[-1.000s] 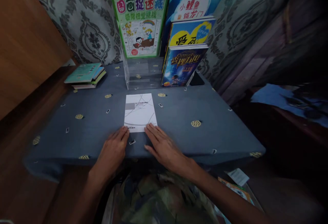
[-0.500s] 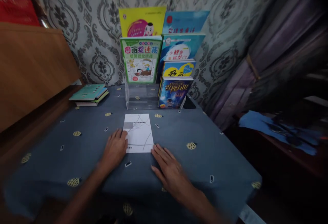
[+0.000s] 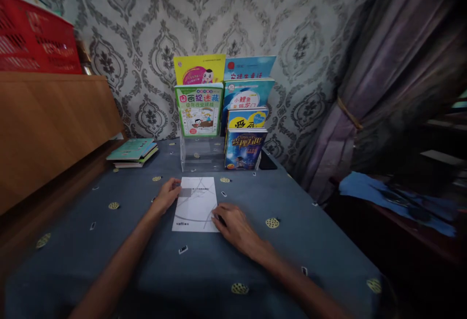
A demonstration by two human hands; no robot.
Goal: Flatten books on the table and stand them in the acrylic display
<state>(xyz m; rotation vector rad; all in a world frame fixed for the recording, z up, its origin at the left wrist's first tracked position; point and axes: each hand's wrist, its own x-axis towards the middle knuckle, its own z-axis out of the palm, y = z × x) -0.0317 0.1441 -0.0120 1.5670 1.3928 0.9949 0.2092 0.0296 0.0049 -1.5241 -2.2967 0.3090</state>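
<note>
A thin white booklet [image 3: 195, 207] with grey curved lines and a small grey block on its cover lies in front of the book stand. My left hand [image 3: 167, 195] is at its upper left edge, fingers and thumb closed on that edge. On the lower right side, my right hand [image 3: 235, 224] has its fingers curled and its thumb at the booklet's edge. The undersides of the fingers are hidden.
A clear stand [image 3: 202, 151] holds several books, among them a green one [image 3: 200, 110] and a dark blue one [image 3: 243, 149]. A book stack [image 3: 132, 151] lies left, a black phone-like slab [image 3: 269, 162] right. A wooden cabinet [image 3: 58, 129] bears a red basket [image 3: 36, 37].
The view has tilted up. My left hand has slid up the booklet's left edge. My right hand's fingers, stretched before, have curled in at its right edge.
</note>
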